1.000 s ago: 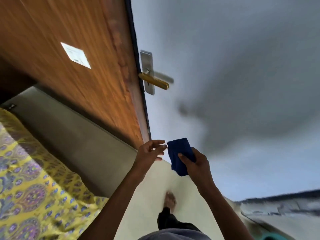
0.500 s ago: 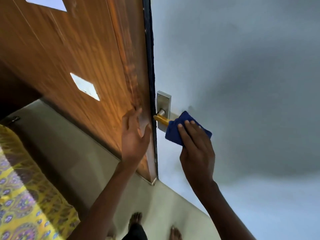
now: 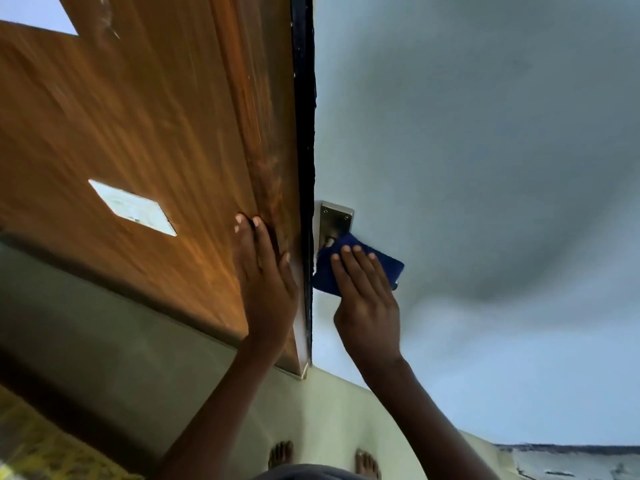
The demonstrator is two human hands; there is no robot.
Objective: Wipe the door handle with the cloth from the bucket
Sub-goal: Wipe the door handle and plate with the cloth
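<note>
Right now my right hand (image 3: 367,299) is closed around the blue cloth (image 3: 360,263), fingers (image 3: 349,268) laid flat over the top of it and the thumb hidden beneath, so the cloth is wrapped over the door handle (image 3: 329,241) and presses on it. Only a short bit of the handle shows, where it meets the silver backplate (image 3: 335,220); the rest is covered by the cloth. A corner of the cloth sticks out to the right past my knuckles. My left hand (image 3: 265,282) holds nothing: it lies spread and flat against the wooden door (image 3: 145,140), palm on the wood just beside the dark door edge (image 3: 304,133), fingers pointing up. The two hands sit on either side of that edge, close but not touching. A pale rectangular sticker (image 3: 131,207) is on the door face to the left of my left hand. Below, my bare feet (image 3: 367,464) stand on the light floor (image 3: 329,410).
</note>
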